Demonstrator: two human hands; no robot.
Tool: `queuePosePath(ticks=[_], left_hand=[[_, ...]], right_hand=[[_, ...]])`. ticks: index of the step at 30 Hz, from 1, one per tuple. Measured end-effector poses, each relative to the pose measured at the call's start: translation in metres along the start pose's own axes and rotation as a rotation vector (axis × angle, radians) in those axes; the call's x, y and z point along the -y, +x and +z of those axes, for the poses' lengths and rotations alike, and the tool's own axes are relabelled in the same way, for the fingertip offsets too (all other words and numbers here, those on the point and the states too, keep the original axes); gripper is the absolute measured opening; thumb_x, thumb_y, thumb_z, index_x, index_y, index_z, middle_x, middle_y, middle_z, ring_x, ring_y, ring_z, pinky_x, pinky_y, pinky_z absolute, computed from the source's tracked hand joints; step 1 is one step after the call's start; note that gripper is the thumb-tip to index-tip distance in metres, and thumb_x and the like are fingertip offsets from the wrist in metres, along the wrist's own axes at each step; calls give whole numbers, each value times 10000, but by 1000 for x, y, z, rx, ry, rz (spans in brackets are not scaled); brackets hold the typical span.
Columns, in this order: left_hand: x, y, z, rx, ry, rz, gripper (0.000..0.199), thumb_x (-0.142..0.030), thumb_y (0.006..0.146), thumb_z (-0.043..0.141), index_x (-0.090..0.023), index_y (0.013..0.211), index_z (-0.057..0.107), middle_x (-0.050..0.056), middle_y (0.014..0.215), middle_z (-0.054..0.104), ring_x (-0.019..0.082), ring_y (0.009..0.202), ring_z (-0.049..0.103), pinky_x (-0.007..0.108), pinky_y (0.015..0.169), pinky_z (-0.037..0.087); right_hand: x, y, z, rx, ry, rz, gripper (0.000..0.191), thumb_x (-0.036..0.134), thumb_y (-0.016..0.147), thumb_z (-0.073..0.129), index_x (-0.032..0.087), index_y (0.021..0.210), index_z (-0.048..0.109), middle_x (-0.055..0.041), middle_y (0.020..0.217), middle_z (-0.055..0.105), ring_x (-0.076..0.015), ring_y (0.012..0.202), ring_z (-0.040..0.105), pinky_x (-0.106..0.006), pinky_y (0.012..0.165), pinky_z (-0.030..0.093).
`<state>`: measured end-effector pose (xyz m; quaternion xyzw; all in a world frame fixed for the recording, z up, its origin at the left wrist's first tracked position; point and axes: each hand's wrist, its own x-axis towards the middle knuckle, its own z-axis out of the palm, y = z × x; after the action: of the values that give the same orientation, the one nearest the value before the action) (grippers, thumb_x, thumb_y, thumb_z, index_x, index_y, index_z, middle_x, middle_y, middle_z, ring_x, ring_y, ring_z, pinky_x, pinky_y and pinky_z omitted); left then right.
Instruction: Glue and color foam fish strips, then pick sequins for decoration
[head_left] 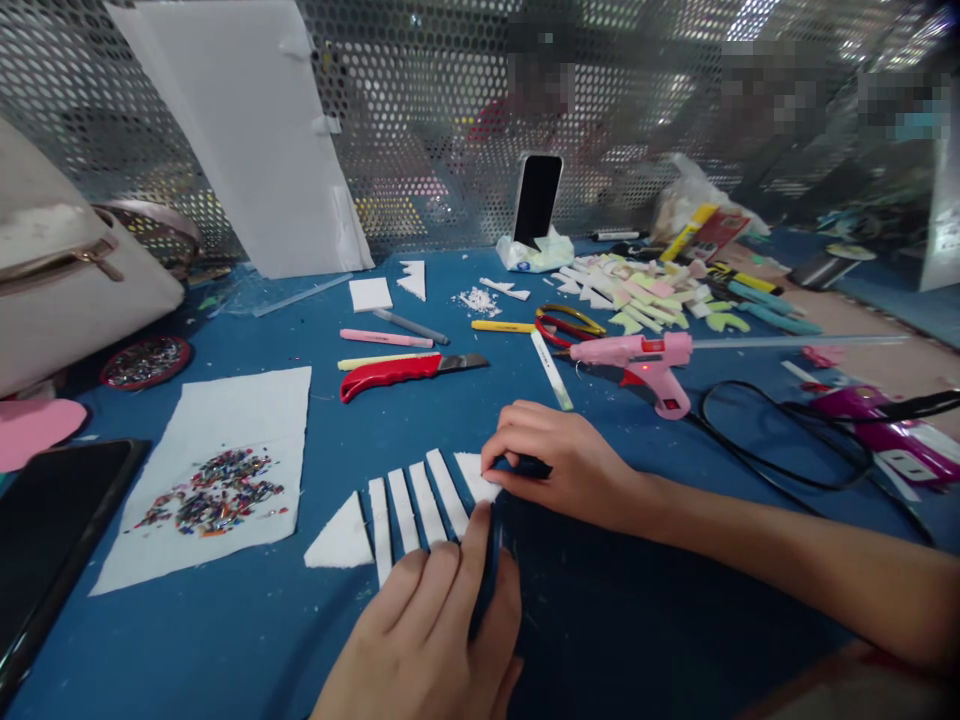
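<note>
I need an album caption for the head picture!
Left hand at four white strips, right hand touching a white end piece.

A grey metal screen (435, 130) punched with round holes stands along the far side from 10 o'clock to 2, bright light glinting through it between 1 and 2. A blue tabletop (247, 650) spreads toward 6 o'clock, shadowed around 5.

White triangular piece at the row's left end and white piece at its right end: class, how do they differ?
The white triangular left-end piece lies untouched, while the white right-end piece is touched by the right hand. The left-end piece shows its whole outline; the right-end piece is partly covered by fingers. Both are white and belong to one row.
</note>
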<state>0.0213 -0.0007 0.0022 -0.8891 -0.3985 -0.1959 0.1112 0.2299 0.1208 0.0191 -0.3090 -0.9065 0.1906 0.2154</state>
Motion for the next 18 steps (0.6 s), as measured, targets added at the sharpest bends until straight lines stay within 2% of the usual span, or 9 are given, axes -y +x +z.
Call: queuePosePath(ticks=[8,10,14,18], left_hand=[[-1,1,-2,-7,12,16,353,-331,1029,402,-166,1224,647,153,1359,623,232,986,517,354,878,357],[0,1,-4,-18,8,16,363,-345,1031,408,-163,1232,650,119,1297,658,225,986,514,350,877,363],[12,5,-14,-14,16,13,388,-374,1037,430,-140,1228,673,65,1048,703,209,941,532,341,871,382],[27,9,-25,31,109,30,425,-366,1053,399,-112,1287,648,91,1027,674,234,935,555,371,863,382]], right_hand=[[-2,-1,1,7,1,6,105,294,972,617,207,932,660,-2,869,608,-132,840,544,-255,698,371],[-2,-1,1,3,-5,-2,118,298,976,608,206,926,662,-6,869,611,-136,843,544,-259,701,370],[-2,-1,2,-11,-25,-20,127,282,978,598,205,906,668,-13,861,617,-142,838,538,-261,695,368],[-3,-1,3,-22,-33,-40,80,203,948,612,207,902,677,-10,857,624,-139,839,542,-254,687,370]])
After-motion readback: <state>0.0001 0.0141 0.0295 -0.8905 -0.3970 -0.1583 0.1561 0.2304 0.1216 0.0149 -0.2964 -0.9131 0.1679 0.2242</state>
